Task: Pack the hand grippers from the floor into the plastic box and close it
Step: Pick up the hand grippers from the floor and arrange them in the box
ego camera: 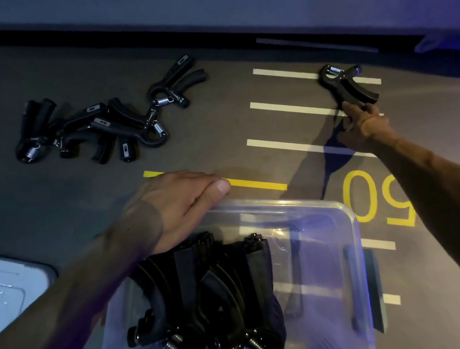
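Head view puts your plastic box (pixel 335 248) nearest you, clear-walled and already holding a row of black hand grippers (pixel 209 294) packed side by side, springs toward you. Your left hand (pixel 180 207) lies flat on the box's far rim, fingers straight and holding nothing, steadying it. A white lid (pixel 6 283) sits on the floor (pixel 107 187) to the left, so closing is some way off.

Farther out, your right hand (pixel 365 124) stretches over the white floor lines to a lone gripper (pixel 348 85); the fingertips touch its handle ends, but you can't tell yet whether they have closed round it. Next you need a firm hold on that handle, then carry it back to the box. Beyond, to the left, a loose pile of grippers (pixel 93 125) waits.
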Tool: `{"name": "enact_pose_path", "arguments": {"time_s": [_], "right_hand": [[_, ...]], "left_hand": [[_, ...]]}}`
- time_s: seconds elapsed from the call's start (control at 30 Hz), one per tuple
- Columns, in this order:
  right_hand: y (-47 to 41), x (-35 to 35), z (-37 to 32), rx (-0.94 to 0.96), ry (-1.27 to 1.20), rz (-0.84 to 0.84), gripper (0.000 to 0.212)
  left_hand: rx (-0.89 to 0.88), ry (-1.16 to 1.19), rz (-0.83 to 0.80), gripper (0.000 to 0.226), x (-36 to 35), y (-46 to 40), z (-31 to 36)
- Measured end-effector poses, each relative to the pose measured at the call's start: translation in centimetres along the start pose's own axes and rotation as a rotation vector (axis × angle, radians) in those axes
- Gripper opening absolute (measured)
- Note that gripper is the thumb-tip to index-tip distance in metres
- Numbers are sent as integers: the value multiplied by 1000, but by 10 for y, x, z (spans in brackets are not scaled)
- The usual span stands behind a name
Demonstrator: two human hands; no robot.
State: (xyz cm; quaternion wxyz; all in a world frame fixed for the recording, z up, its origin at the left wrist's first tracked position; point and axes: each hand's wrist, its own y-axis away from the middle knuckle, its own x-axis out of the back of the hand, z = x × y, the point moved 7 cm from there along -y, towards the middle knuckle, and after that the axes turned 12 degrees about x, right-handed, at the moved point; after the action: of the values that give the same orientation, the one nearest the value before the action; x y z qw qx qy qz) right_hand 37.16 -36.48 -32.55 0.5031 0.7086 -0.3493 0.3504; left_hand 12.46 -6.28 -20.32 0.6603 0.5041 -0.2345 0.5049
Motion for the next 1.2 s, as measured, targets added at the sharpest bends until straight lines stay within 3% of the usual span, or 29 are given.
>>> {"name": "enact_pose_path", "arguments": {"time_s": [0.23, 0.33, 0.43, 0.67, 0.87, 1.0, 1.2], "right_hand": [[7, -7, -15, 138, 119, 115, 51], [4, -14, -21, 117, 113, 114, 55], [8, -13, -26, 125, 60, 190, 44], [54, -14, -66, 397, 7, 332, 29], [107, 36, -80, 447, -259, 559, 14], [167, 83, -95, 489, -439, 629, 9], [292, 145, -150, 660, -280, 763, 23]], "left_hand": [[19, 10, 53, 80, 1, -2, -3], [21, -6, 47, 81, 0, -3, -2], [17, -12, 55, 80, 0, -4, -2], [6, -15, 96, 72, 3, 2, -1], [-44, 15, 121, 56, 2, 28, 4], [-17, -75, 171, 61, -2, 54, 2], [-9, -245, 250, 75, -8, 89, -5]]}}
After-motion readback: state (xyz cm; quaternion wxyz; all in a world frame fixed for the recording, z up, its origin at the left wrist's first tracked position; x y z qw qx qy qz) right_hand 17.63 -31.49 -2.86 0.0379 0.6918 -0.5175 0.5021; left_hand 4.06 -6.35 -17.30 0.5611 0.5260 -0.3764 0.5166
